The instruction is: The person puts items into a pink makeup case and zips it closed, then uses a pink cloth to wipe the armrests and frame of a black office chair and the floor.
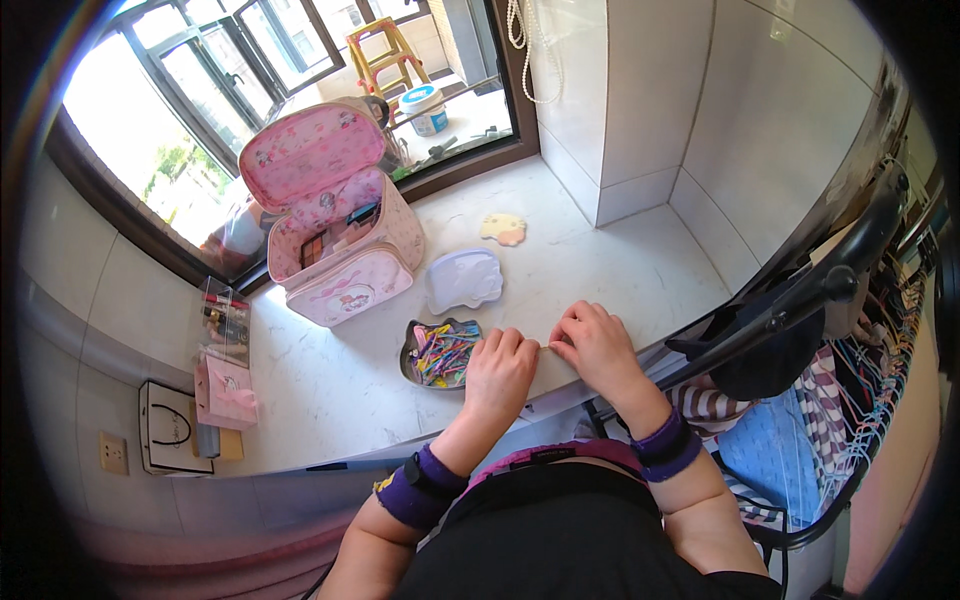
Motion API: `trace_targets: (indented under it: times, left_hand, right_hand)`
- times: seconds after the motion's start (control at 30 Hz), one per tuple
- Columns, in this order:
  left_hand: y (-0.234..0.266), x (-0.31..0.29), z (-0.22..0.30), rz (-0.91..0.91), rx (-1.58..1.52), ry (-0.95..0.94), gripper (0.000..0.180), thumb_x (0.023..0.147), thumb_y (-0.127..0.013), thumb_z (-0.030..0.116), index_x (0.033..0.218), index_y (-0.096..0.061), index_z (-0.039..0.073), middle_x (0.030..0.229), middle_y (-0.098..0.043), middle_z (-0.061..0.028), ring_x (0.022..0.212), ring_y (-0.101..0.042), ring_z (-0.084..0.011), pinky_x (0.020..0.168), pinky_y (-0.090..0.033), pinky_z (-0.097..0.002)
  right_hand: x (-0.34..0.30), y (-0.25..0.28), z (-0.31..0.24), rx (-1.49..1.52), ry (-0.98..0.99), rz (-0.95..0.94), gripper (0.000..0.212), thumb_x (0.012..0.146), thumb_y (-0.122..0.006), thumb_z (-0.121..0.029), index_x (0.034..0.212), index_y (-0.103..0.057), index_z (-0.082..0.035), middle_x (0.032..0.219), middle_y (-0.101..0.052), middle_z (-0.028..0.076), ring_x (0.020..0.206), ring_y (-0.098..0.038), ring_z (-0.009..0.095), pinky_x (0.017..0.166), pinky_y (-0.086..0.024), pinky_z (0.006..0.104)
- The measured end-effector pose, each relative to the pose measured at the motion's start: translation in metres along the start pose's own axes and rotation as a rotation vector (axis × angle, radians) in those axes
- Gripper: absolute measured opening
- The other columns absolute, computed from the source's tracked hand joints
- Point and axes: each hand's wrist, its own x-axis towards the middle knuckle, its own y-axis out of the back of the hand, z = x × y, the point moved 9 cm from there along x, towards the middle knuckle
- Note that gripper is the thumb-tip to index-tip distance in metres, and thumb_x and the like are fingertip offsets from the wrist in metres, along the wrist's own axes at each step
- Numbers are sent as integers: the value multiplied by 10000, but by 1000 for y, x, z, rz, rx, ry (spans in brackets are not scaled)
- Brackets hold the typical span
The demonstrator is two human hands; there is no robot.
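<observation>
Landmark: dark metal tin [440,353] of coloured hair clips, lid off, on the white marble sill [330,390].
Left hand [497,372]: rests on the sill, touching the tin's right rim; fingers curled toward the other hand.
Right hand [598,347]: just right of the left hand, further from the tin; fingertips meet those of the left hand.
Grip state: both hands pinch together at one shared spot; whatever sits between the fingertips is too small to make out, so the held thing cannot be told.
Tin lid [463,279]: pale, shaped, lying flat just behind the tin, apart from it.
Pink case [335,235]: behind and left of the tin, flap raised, inside compartments partly filled.
Yellow pad [503,229]: well behind the tin, near the wall corner.
Clear box [224,322]: far left of the tin, by the window frame; a pink pouch [227,393] lies in front of it.
Progress, judged: containers are opened and the clips remain heaped in the tin; sorting or handling appears early, most clips untouched.
Edges: the sill's front edge runs directly under both wrists, close to the tin's near rim.
Open room: bare marble right of the tin up to the tiled wall [700,110], and left toward the pouch; a dark chair back [800,300] crowds the right side.
</observation>
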Motion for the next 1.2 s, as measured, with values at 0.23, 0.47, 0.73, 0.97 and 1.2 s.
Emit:
trace_targets:
  times: [0.23, 0.47, 0.73, 0.97, 1.2]
  left_hand:
    - [25, -11, -13, 84, -9, 10, 118, 754, -744, 108, 824, -652, 135, 855, -592, -6, 847, -587, -218, 740, -476, -350]
    - [66, -23, -43, 195, 24, 94, 150, 773, -746, 117, 902, -673, 140, 916, -633, 1, 889, -601, -221, 774, -471, -367]
    - [95, -40, -87, 223, 28, 251, 154, 811, -723, 104, 959, -683, 117, 975, -652, -31, 921, -603, -257, 781, -469, -379]
    - [95, -51, -93, 217, 24, 239, 205, 775, -733, 87, 973, -695, 120, 966, -656, -20, 898, -600, -252, 778, -478, -387]
    - [82, -41, -72, 199, 15, 125, 189, 756, -751, 127, 933, -687, 144, 936, -635, 6, 926, -600, -218, 794, -467, -365]
  right_hand:
    - [8, -4, -30, 44, 82, -80, 115, 772, -770, -199, 815, -683, -138, 928, -611, 14, 931, -606, 232, 768, -484, 401]
    - [36, -12, -72, 90, 218, -43, 125, 779, -766, -219, 817, -682, -134, 905, -617, 26, 902, -624, 243, 725, -490, 400]
    - [66, -32, -110, 174, 193, -86, 113, 804, -745, -187, 878, -706, -111, 920, -643, 59, 892, -644, 284, 764, -521, 418]
    - [104, -16, -86, -9, 145, -108, 184, 813, -740, -233, 967, -745, -134, 982, -672, 73, 942, -660, 284, 807, -541, 421]
    - [156, -38, -31, -239, 58, -194, 267, 817, -729, -217, 1071, -731, -134, 1119, -667, 89, 1045, -644, 291, 863, -545, 433]
